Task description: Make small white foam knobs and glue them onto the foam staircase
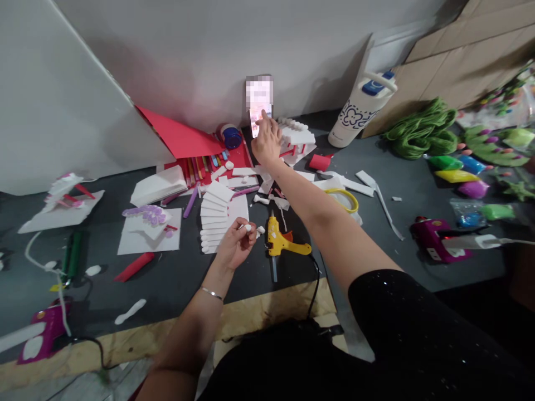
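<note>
A small white lump is pinched in the fingers of my left hand [238, 243], above the front edge of a white sheet. Beside it lies a fan of white strips with rounded ends [213, 214]. My right hand [267, 142] reaches forward, fingers apart, one fingertip at the lit screen of a phone [259, 106] that leans upright against the wall. Just right of my left hand a yellow glue gun [284, 239] rests on the dark table. A white model with red posts [297, 139] stands right of my right hand.
At the left are a purple flower piece [146, 214], a red roll [136, 266] and another white model [69, 195]. A tall white bottle [359, 111] stands at the back right, near green cord [422, 131]. Yellow tape [343, 199] and a purple power block [438, 239] lie rightward.
</note>
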Demonstrator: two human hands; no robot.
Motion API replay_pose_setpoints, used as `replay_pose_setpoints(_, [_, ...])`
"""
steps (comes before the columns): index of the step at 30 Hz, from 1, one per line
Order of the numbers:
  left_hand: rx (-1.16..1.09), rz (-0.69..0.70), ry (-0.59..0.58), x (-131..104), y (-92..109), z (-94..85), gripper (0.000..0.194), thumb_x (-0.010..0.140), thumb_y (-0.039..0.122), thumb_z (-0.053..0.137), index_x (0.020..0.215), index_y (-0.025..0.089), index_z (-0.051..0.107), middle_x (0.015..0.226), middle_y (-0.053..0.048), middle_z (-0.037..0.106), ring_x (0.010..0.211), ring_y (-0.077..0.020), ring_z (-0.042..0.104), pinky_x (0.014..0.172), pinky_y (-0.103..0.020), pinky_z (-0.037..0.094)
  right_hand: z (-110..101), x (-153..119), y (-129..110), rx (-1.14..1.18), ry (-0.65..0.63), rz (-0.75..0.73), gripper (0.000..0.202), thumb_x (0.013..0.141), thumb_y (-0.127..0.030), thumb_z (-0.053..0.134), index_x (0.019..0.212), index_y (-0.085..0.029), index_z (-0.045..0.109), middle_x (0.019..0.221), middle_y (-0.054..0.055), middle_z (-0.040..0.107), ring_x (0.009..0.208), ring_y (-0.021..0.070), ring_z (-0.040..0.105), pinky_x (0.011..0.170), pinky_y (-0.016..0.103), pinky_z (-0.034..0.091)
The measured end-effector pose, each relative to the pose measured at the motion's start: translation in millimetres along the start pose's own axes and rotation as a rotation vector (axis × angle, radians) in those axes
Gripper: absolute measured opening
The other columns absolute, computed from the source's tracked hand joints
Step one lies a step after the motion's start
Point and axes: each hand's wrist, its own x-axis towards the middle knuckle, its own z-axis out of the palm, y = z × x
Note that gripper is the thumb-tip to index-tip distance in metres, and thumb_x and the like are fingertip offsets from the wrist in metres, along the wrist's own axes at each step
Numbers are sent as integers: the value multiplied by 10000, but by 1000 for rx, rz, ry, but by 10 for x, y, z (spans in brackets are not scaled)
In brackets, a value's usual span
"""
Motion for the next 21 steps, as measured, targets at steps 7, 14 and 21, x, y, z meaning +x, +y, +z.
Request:
replay_pose_setpoints(7, [11, 7, 1, -8, 8, 22, 514, 573, 302, 1016, 792, 188, 566, 718, 46, 567, 584, -40, 471, 495, -144, 329, -36, -73, -25, 37, 14, 1, 512, 883, -72, 390, 1342, -145, 603, 1667, 115, 455, 1522, 287, 412, 1267, 543, 320])
replay_pose_setpoints(14, [11, 7, -9, 2, 0, -2, 482, 612, 286, 993, 807, 190, 562, 730, 43, 558, 594, -43, 465, 503, -148, 338, -89, -73, -13, 14, -25, -5, 518, 855, -62, 420, 1340, -127, 590, 1655, 120, 472, 1521, 273, 423, 1251, 483, 347])
replay_pose_setpoints(21, [13, 15, -20, 10, -1, -10, 511, 579, 314, 1020, 798, 185, 576, 714, 42, 581, 583, -42, 476, 514, -142, 363, 6, -93, 27, -1, 50, -33, 512, 837, -45, 401, 1288, -146, 620, 1579, 137, 549, 1442, 305, 496, 1209, 545, 395])
